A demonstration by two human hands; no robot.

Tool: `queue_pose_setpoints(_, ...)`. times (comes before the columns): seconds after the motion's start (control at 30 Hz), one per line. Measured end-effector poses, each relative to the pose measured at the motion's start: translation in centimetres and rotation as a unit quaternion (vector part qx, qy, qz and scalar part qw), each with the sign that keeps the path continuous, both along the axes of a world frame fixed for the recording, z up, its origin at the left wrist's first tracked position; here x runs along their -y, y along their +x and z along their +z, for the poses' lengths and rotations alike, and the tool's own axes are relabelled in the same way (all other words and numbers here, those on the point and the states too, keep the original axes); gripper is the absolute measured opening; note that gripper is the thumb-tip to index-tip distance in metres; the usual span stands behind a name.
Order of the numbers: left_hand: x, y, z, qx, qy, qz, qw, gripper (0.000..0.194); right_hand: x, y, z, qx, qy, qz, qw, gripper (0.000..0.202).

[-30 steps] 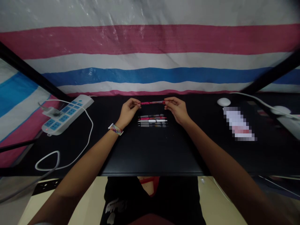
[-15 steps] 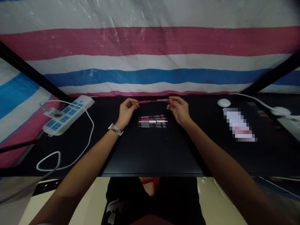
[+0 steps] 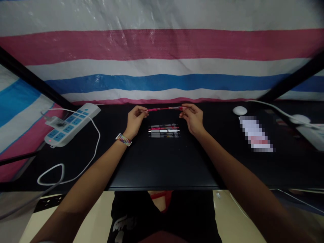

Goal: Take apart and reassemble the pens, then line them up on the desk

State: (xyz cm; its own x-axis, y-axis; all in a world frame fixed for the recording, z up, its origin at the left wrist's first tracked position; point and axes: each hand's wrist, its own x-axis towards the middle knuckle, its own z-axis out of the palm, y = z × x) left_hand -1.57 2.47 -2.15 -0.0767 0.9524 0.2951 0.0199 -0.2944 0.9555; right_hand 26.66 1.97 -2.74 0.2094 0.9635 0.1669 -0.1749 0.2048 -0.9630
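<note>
A red pen (image 3: 164, 108) runs level between my two hands near the back of the black table. My left hand (image 3: 135, 119) pinches its left end between thumb and fingers. Its right end is in the closed fingers of my right hand (image 3: 192, 118). Just in front of it, several pens lie side by side: a pink-red pen (image 3: 159, 128), a white pen (image 3: 165, 131) and dark or clear ones (image 3: 162, 136). A patterned band circles my left wrist.
At the left lies a white power strip (image 3: 73, 125) with a plug and a looping white cable (image 3: 97, 145). To the right are a white rounded object (image 3: 240, 110) and a blurred-out item (image 3: 255, 133). Striped sheeting (image 3: 162, 81) hangs behind the black table (image 3: 162, 168).
The whole view has shifted very slightly. Both hands keep their hold on the red pen, and the row of pens lies as before.
</note>
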Motion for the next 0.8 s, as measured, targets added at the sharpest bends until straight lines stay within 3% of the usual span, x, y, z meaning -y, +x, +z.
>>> queue_pose_setpoints(0.2,0.06,0.03,0.24,-0.001,-0.005,0.003,1.000,0.008,-0.17,0.18,-0.18,0.036,0.007,0.005,0.999,0.024)
queue_pose_setpoints(0.57,0.23,0.10,0.32,0.001,0.001,-0.003,1.000,0.009,0.22,-0.15,0.28,-0.020,0.007,0.020,1.000,0.020)
queue_pose_setpoints(0.73,0.46,0.28,0.48,-0.045,-0.015,-0.097,0.994,0.016,0.41,-0.18,0.60,0.035,-0.001,0.098,0.995,0.026)
queue_pose_setpoints(0.8,0.56,0.40,0.53,-0.049,-0.019,-0.105,0.993,0.022,0.45,-0.17,0.71,0.037,0.001,0.108,0.993,0.028)
